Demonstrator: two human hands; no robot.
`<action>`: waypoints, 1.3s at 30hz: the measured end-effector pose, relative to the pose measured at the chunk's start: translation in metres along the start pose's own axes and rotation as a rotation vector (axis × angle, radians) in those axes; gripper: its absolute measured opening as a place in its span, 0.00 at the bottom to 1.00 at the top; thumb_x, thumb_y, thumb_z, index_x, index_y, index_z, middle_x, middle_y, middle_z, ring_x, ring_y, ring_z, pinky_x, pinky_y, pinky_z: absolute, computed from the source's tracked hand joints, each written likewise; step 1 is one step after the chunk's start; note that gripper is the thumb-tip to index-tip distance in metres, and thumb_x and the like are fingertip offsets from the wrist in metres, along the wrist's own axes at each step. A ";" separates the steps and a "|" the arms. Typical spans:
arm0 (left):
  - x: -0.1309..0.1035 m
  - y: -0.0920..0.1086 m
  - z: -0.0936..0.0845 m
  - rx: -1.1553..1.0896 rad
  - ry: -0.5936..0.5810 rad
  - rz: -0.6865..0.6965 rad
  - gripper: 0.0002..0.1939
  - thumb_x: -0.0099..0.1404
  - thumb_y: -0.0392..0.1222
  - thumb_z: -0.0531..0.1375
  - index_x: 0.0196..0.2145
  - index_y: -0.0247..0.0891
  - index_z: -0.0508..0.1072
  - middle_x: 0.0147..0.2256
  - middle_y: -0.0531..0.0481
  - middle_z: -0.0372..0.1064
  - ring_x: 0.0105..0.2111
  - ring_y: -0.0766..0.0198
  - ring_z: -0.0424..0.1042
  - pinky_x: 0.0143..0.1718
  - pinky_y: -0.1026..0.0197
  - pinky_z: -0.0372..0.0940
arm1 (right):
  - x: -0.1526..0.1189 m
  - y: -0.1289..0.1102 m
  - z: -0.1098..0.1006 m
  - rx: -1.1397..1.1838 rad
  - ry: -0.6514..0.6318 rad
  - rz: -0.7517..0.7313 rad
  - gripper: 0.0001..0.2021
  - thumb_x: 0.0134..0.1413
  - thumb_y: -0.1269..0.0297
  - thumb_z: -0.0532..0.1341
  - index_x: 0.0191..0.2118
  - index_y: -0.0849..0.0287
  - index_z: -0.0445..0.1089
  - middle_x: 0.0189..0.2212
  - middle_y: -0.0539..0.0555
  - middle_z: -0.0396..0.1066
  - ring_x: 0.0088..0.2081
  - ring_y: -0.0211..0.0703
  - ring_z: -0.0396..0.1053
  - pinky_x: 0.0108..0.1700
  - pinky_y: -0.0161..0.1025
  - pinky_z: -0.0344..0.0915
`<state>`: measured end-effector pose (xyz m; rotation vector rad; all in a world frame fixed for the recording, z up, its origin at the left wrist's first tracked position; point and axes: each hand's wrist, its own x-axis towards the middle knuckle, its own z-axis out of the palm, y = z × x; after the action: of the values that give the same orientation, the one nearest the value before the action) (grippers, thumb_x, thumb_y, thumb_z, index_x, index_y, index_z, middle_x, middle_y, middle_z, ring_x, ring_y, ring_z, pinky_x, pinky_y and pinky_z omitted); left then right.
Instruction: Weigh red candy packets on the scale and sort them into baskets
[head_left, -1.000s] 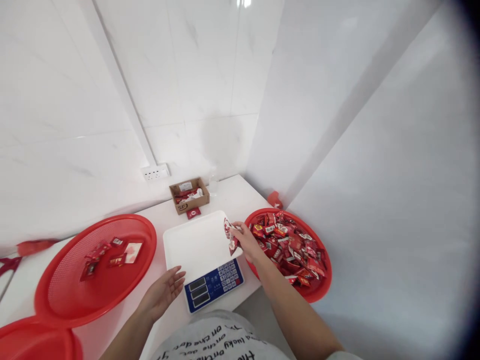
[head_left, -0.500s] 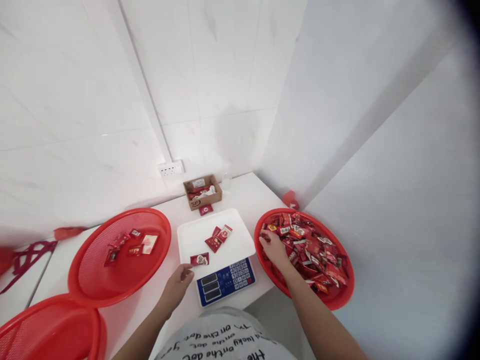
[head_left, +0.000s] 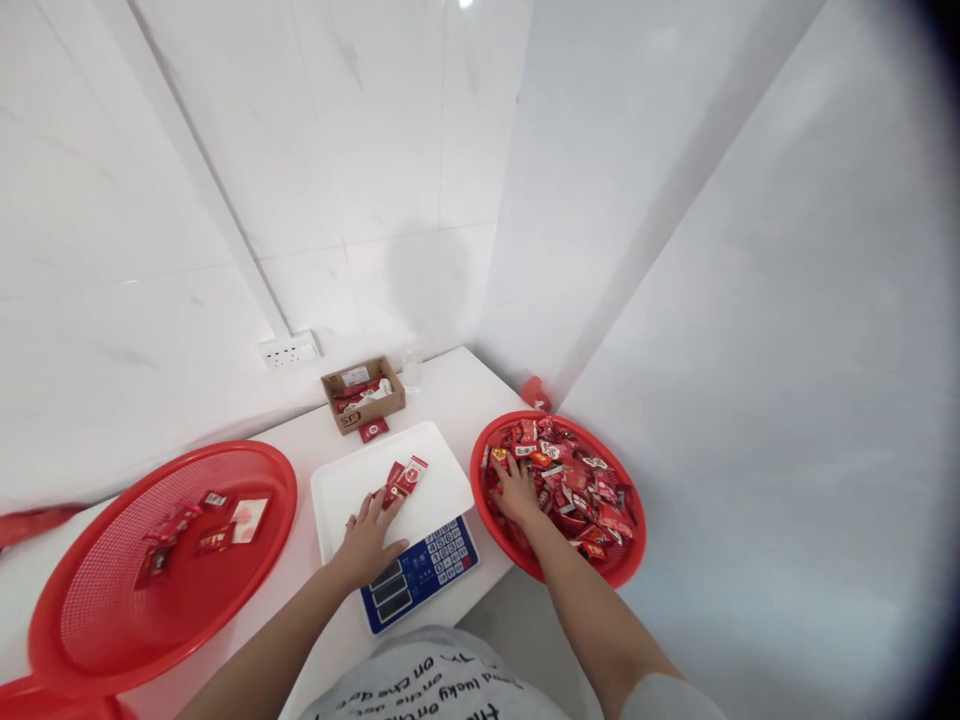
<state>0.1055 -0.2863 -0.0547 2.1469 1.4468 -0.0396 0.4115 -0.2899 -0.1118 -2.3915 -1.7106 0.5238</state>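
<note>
My left hand (head_left: 367,543) is over the white tray (head_left: 442,470) of a scale, fingers spread and palm down. Its fingertips reach the small red packets (head_left: 405,477) lying there and hide part of them. Below the tray shows the scale's blue keypad panel (head_left: 442,560). On the right, my right hand (head_left: 517,493) reaches into a red plastic basket (head_left: 637,550) heaped with red wrapped packets (head_left: 577,480). Its fingers are apart and rest on the packets near the left rim; nothing is visibly gripped.
A cardboard box (head_left: 386,406) of packets stands against the wall, with one red packet (head_left: 373,429) before it. To the left, a second red basket (head_left: 82,640) holds a few packets. Part of another basket (head_left: 52,700) shows at the lower left. A wall (head_left: 712,400) rises at right.
My left hand has moved forward from the tray's near edge to over the tray, covering the nearest packet. My right hand has spread onto the packets. The view has shifted right.
</note>
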 end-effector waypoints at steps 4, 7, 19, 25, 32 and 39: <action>0.001 -0.010 0.003 0.016 0.024 0.039 0.30 0.59 0.44 0.56 0.59 0.48 0.57 0.65 0.48 0.38 0.64 0.49 0.36 0.60 0.41 0.38 | -0.015 0.010 -0.003 -0.078 -0.051 -0.099 0.25 0.54 0.64 0.54 0.59 0.49 0.57 0.64 0.54 0.45 0.62 0.53 0.44 0.61 0.50 0.40; -0.002 -0.019 0.006 0.003 0.039 0.061 0.29 0.59 0.42 0.55 0.59 0.47 0.58 0.65 0.48 0.40 0.64 0.50 0.37 0.60 0.43 0.40 | -0.021 0.015 -0.010 -0.075 -0.099 -0.143 0.24 0.54 0.62 0.54 0.58 0.50 0.58 0.62 0.55 0.50 0.61 0.51 0.49 0.60 0.48 0.42; -0.016 -0.021 0.005 -0.199 0.122 -0.009 0.34 0.54 0.38 0.58 0.59 0.43 0.56 0.64 0.46 0.41 0.63 0.51 0.42 0.61 0.49 0.44 | -0.007 -0.008 -0.001 -0.037 -0.055 -0.076 0.27 0.49 0.69 0.57 0.58 0.55 0.58 0.59 0.59 0.57 0.61 0.54 0.48 0.60 0.51 0.41; -0.030 -0.027 -0.006 -0.241 0.122 -0.103 0.34 0.54 0.34 0.57 0.59 0.39 0.57 0.63 0.40 0.44 0.61 0.49 0.48 0.58 0.49 0.48 | -0.008 0.006 -0.011 0.118 -0.016 -0.066 0.25 0.51 0.64 0.57 0.56 0.57 0.59 0.47 0.57 0.70 0.49 0.45 0.66 0.50 0.38 0.58; -0.031 -0.035 -0.004 -0.171 0.170 -0.090 0.27 0.59 0.34 0.52 0.57 0.35 0.60 0.54 0.41 0.61 0.53 0.52 0.59 0.54 0.53 0.53 | -0.016 0.001 -0.041 0.745 0.235 0.097 0.29 0.45 0.57 0.59 0.55 0.58 0.58 0.45 0.57 0.71 0.45 0.47 0.69 0.48 0.42 0.63; -0.029 -0.030 -0.003 -0.177 0.163 -0.108 0.25 0.60 0.36 0.52 0.56 0.37 0.61 0.53 0.41 0.62 0.51 0.53 0.61 0.50 0.55 0.55 | -0.030 -0.061 -0.050 1.234 -0.110 -0.010 0.28 0.39 0.60 0.65 0.50 0.56 0.59 0.41 0.54 0.70 0.39 0.43 0.70 0.42 0.43 0.69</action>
<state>0.0669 -0.3012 -0.0556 1.9652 1.5935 0.2203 0.3670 -0.2933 -0.0400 -1.4377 -0.9003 1.2439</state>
